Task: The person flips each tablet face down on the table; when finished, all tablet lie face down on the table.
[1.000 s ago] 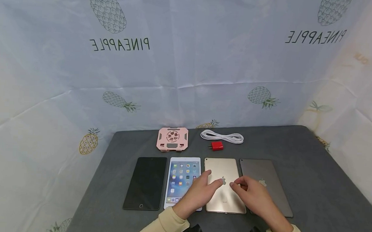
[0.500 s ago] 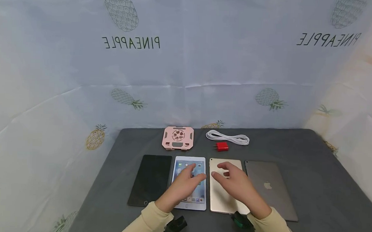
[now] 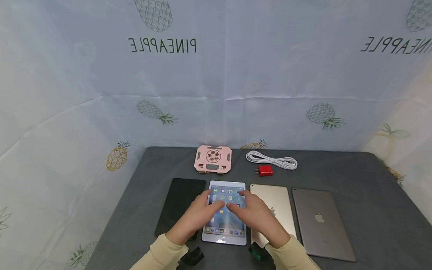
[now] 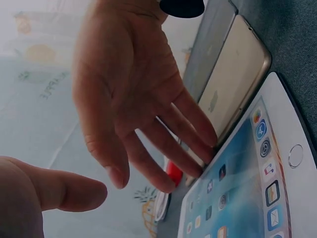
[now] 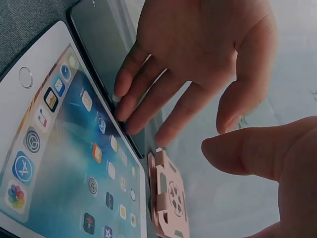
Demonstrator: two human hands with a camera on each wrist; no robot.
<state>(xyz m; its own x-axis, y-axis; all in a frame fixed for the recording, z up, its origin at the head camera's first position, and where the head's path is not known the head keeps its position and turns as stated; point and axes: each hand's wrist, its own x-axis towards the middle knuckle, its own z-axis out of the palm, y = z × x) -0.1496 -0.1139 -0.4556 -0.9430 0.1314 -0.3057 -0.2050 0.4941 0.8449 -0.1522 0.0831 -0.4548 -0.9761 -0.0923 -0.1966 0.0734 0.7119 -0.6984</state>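
A white tablet [image 3: 225, 222] lies screen up in the head view, its home screen lit with app icons. My left hand [image 3: 195, 217] is over its left side, and my right hand [image 3: 257, 216] over its right. Both thumbs point inward above the screen, tips close together. In the right wrist view, the left hand [image 5: 193, 54] has its extended fingertips right at one long edge of the tablet. The left wrist view has the right hand [image 4: 138, 84] with loosely spread fingers at the opposite edge. Neither hand is curled round anything.
A black-screened tablet [image 3: 181, 195] lies at the left, partly behind the left forearm. To the right are a gold tablet [image 3: 283, 209] and a grey tablet [image 3: 323, 226], backs up. Behind stand a pink stand [image 3: 213, 160], a coiled white cable [image 3: 272, 159] and a red charger [image 3: 265, 171].
My right hand has moved left from the gold tablet to the white one. The left hand has shifted to the white tablet's left side. The head view has turned slightly.
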